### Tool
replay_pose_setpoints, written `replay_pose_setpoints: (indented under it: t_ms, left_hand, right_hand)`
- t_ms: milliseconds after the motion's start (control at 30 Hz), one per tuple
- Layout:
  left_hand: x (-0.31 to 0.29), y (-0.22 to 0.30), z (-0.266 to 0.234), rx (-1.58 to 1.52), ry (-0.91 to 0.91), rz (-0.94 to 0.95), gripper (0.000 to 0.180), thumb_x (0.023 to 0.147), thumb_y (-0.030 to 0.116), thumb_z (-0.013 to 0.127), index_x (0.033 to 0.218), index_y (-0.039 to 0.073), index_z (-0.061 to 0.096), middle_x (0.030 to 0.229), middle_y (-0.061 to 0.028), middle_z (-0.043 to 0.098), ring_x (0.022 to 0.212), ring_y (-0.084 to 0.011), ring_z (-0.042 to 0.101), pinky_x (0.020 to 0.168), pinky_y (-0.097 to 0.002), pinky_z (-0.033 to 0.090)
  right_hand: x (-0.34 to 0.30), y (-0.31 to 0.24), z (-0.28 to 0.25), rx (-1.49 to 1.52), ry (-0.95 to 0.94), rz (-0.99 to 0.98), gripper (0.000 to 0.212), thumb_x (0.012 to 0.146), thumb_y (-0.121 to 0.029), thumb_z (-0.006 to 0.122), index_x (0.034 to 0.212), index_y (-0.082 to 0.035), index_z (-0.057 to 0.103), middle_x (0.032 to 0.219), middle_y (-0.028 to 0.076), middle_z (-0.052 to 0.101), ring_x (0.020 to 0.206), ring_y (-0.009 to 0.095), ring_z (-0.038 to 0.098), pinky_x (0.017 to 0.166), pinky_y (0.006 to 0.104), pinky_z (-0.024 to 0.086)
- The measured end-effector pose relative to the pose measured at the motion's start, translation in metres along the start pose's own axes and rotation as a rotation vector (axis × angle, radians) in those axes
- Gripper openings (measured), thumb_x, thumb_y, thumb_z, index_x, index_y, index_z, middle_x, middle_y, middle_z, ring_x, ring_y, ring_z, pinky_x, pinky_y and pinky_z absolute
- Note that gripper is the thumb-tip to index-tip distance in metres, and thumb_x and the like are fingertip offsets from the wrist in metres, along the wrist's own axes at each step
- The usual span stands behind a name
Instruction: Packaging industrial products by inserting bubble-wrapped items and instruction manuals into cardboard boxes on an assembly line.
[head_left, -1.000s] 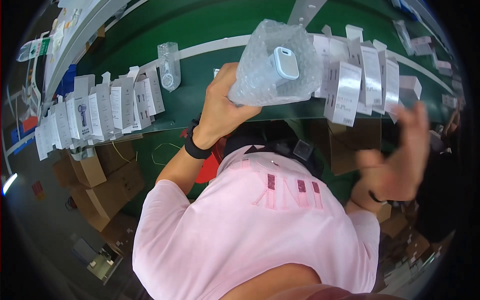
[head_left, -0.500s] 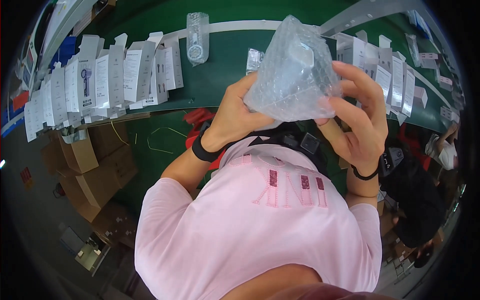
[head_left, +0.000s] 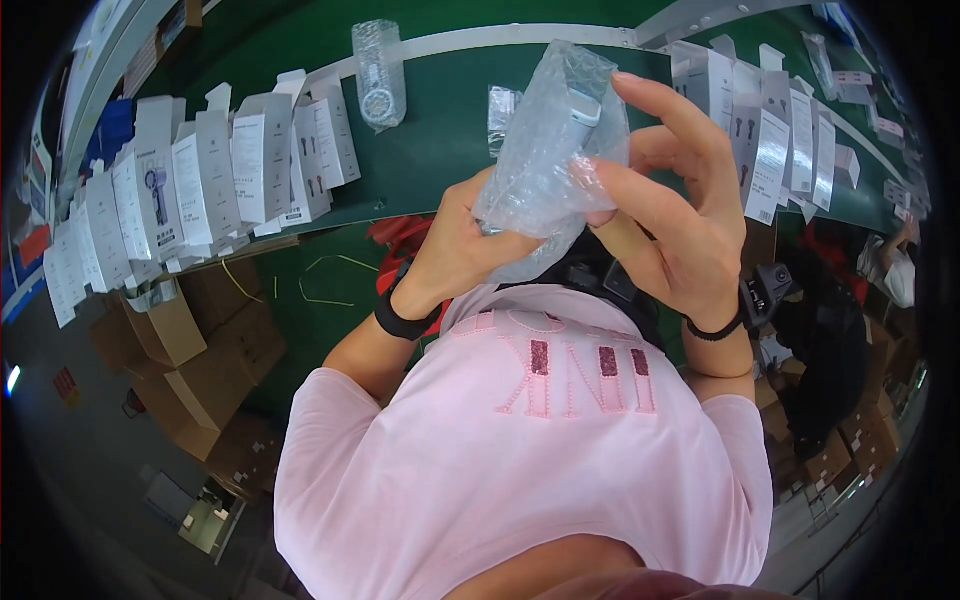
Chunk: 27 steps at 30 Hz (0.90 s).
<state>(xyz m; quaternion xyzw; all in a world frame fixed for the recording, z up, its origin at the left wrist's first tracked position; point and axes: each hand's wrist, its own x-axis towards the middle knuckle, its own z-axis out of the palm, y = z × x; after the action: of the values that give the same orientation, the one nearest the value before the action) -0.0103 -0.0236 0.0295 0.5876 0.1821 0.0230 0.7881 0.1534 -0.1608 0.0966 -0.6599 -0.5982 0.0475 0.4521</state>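
Observation:
Above the near edge of the green table I hold a clear bubble-wrap bag [head_left: 530, 140] with a smooth pale item inside. The wrap blurs the item's full shape. My left hand [head_left: 455, 240] is closed round the bag's lower left side, thumb across the front. On the other side my right hand [head_left: 685, 215] grips the bag between thumb and fingers, its index finger reaching along the upper right edge. Behind the bag lies a small silvery packet [head_left: 502, 112]. Farther left is another bubble-wrapped item [head_left: 378, 90] with a round end.
Upright white cartons with raised flaps [head_left: 205, 180] line the table's left side. More white cartons [head_left: 775, 135] stand at the right. A metal bar [head_left: 690, 20] crosses the far right. Brown cardboard boxes [head_left: 190, 370] sit on the floor at left. A person in black [head_left: 830, 340] is at right.
The bag has turned and narrowed between my hands, moving slightly left. My right hand has shifted left with it, and its index finger now reaches higher along the wrap.

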Motion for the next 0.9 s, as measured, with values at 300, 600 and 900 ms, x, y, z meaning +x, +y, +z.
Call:
replay_pose_setpoints:
  t_ms: [300,600,900]
  left_hand:
    - [0.036,0.001,0.051,-0.061,-0.179,-0.153,0.047,0.075,0.01,0.073,0.118,-0.001,0.058,0.106,-0.0056,0.065,0.096,-0.0121,0.059,0.086,-0.0291,0.047]
    - [0.143,-0.014,0.172,0.485,-0.757,0.095,0.068,0.071,0.044,0.077,0.117,-0.004,0.059,0.11,-0.0199,0.064,0.101,-0.0286,0.061,0.086,-0.0384,0.048]
    - [0.254,-0.065,0.265,1.116,0.159,0.01,0.131,0.06,0.057,0.08,0.141,-0.018,0.011,0.119,-0.0329,0.047,0.101,-0.0418,0.058,0.078,-0.0419,0.053]
  right_hand:
    - [-0.058,0.034,-0.043,0.066,0.291,0.24,0.143,0.05,-0.05,0.092,0.151,-0.003,0.001,0.15,0.027,0.025,0.126,0.036,0.046,0.103,0.0467,0.038]
    - [-0.168,0.076,-0.155,1.378,0.419,0.449,0.027,0.075,-0.015,0.074,0.093,-0.009,0.055,0.078,0.007,0.053,0.068,0.024,0.056,0.078,0.0423,0.053]
    - [-0.235,0.115,-0.218,0.547,0.335,1.129,0.014,0.079,-0.011,0.07,0.084,-0.005,0.059,0.077,0.001,0.06,0.072,0.009,0.055,0.069,0.0248,0.043]
